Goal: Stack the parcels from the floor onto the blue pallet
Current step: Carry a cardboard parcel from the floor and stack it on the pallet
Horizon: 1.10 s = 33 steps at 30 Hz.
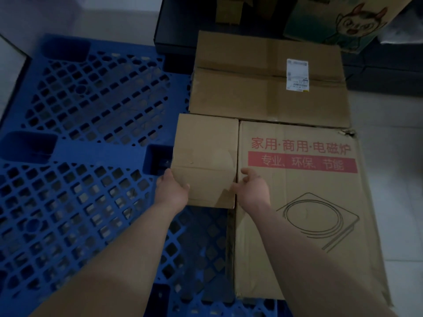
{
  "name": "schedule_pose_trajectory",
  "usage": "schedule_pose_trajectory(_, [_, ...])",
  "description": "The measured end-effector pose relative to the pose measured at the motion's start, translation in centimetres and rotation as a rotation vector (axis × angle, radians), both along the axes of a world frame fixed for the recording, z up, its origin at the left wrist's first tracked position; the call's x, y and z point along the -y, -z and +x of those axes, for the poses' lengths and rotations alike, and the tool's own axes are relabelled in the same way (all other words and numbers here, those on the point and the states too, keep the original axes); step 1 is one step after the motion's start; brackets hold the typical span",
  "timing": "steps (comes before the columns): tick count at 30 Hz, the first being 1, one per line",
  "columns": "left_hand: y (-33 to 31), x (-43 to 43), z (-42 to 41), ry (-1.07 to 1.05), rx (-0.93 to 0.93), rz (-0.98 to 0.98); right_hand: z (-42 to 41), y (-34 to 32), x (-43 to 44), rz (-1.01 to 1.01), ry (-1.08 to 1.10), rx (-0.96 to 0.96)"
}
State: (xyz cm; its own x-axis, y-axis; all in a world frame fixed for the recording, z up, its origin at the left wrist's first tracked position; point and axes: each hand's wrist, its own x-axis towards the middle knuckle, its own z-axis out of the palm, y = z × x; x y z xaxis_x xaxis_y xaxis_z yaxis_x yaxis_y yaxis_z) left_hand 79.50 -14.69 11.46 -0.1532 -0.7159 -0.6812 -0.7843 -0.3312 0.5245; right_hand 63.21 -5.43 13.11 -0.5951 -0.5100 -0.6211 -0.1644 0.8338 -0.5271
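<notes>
Small plain carton gripped between both hands, low on the blue pallet. Left hand clamped on the near left edge, thumb lying over the top face; right hand pressed to the near right edge, fingers curled down into the seam beside the neighbouring box. Just right of the right hand, touching the small carton along its side: a large induction-cooker box with red lettering and a line drawing of a hob (one far corner torn). Beyond both hands, butted against the far ends of those two: a taped brown carton bearing a white shipping label. Farther off still, past that carton: a box with a cartoon animal and a dark low unit. Left of the left hand, bare blue grid; whether the small carton rests fully on it cannot be told
</notes>
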Motion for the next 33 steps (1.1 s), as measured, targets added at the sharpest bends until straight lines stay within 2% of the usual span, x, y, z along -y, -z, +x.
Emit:
schedule_pose_trajectory(6, [-10.0, -1.3, -1.4, 0.187, -0.071, -0.059, -1.1, -9.0, -3.7, -0.008, -0.113, -0.147])
schedule_pose_trajectory(13, [-27.1, -5.2, -4.4, 0.441, -0.114, -0.182, -2.6, -24.8, -11.3, -0.015, -0.118, -0.270])
schedule_pose_trajectory(17, [-36.5, -9.3, -5.7, 0.578, -0.134, -0.258, -3.4, -33.6, -17.5, -0.004, -0.010, -0.277])
schedule_pose_trajectory(22, [-45.4, -16.9, -8.7, 0.688, -0.206, -0.263, -4.1, -42.4, -27.4, -0.029, 0.174, -0.270])
schedule_pose_trajectory(33, [-54.5, -41.1, -17.2, 0.969, -0.380, -0.201, -5.9, -53.1, -53.5, -0.042, 0.539, -0.370])
